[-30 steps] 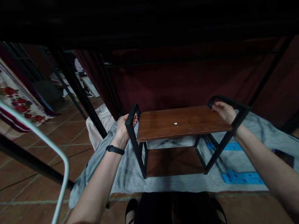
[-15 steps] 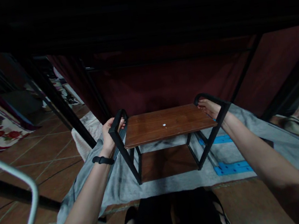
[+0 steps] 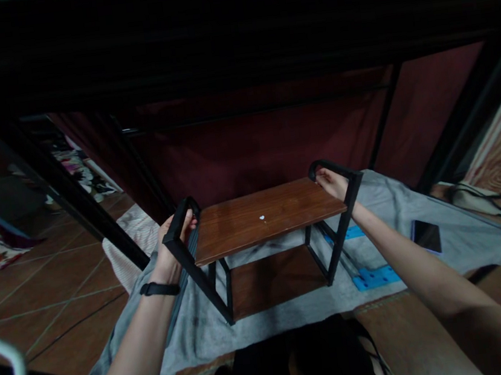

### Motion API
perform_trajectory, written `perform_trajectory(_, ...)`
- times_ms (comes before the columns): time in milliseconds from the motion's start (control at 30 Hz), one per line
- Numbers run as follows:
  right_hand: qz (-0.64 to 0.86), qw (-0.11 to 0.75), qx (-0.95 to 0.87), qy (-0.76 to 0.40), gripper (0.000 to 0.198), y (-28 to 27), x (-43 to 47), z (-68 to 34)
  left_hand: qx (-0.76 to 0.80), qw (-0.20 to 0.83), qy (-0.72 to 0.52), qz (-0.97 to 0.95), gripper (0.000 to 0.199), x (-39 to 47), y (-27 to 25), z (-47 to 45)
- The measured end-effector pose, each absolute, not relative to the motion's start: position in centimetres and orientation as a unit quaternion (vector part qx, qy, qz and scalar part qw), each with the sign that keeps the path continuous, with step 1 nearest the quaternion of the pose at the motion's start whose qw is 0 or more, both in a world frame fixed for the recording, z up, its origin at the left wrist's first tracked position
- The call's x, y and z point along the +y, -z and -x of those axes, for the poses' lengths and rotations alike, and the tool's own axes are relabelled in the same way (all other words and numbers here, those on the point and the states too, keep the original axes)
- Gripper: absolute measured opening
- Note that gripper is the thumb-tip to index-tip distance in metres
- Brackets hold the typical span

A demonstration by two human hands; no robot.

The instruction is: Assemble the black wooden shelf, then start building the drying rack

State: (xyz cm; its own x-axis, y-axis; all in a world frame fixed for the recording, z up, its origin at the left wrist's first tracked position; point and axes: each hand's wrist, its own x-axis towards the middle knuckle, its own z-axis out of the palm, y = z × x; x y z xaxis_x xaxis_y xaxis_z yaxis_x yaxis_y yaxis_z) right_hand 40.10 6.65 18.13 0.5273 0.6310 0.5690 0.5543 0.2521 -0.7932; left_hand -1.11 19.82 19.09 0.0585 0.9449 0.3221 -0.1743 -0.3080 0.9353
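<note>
A small two-tier shelf (image 3: 241,228) with brown wooden boards and a black metal frame stands on a grey cloth. A small white heart-shaped mark sits on its upper board; the lower board (image 3: 275,279) shows beneath. My left hand (image 3: 167,260), with a black band on the wrist, is closed round the raised left side bar (image 3: 180,217). On the far side, my right hand (image 3: 333,186) has its fingers curled round the right side bar (image 3: 337,168). Both hands' fingertips are partly hidden by the frame.
The grey cloth (image 3: 461,234) covers a low surface. Blue pieces (image 3: 375,277) and a dark phone-like slab (image 3: 426,236) lie on it at right. A dark beam (image 3: 232,37) spans overhead, with a dark red curtain (image 3: 246,151) behind. A pale metal tube (image 3: 18,374) curves at lower left.
The view has shifted right, so the shelf and both hands appear farther left and slightly turned. More of the dark slab shows at right. Both hands keep their hold on the shelf.
</note>
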Motion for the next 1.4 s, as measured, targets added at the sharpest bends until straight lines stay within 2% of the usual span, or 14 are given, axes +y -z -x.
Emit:
perform_trajectory(233, 0.643, 0.622, -0.423, -0.143, 0.028, -19.1, 6.6, -39.6, 0.330, 0.432, -0.583, -0.603, 0.044, 21.6, -18.0, 1.8)
perform_trajectory(433, 0.628, 0.629, -0.373, -0.266, 0.023, -20.2, 6.6, -39.6, 0.344, 0.346, -0.584, -0.649, 0.035, 21.7, -18.0, 2.4)
perform_trajectory(600, 0.630, 0.634, -0.355, -0.272, 0.026, -20.4, 6.6, -39.6, 0.337, 0.355, -0.592, -0.641, 0.035, 21.5, -17.8, 2.5)
perform_trajectory(700, 0.622, 0.635, -0.373, -0.267, 0.025, -19.9, 6.2, -39.3, 0.326, 0.412, -0.599, -0.604, 0.037, 21.7, -17.6, 2.3)
perform_trajectory(800, 0.624, 0.628, -0.405, -0.226, 0.024, -19.5, 5.6, -38.9, 0.311, 0.484, -0.599, -0.557, 0.032, 21.8, -17.5, 1.9)
perform_trajectory(900, 0.649, 0.621, -0.410, -0.159, 0.026, -19.5, 5.5, -38.6, 0.317, 0.508, -0.593, -0.538, 0.027, 21.8, -17.7, 1.5)
perform_trajectory(1033, 0.662, 0.609, -0.410, -0.151, 0.029, -19.7, 5.9, -38.8, 0.316, 0.487, -0.591, -0.561, 0.026, 21.8, -17.9, 1.4)
perform_trajectory(1167, 0.641, 0.615, -0.401, -0.224, 0.029, -19.8, 6.4, -39.3, 0.318, 0.446, -0.593, -0.590, 0.030, 21.9, -17.7, 1.8)
perform_trajectory(1400, 0.625, 0.643, -0.336, -0.289, 0.018, -20.6, 6.7, -39.6, 0.341, 0.366, -0.581, -0.642, 0.036, 22.1, -17.7, 2.8)
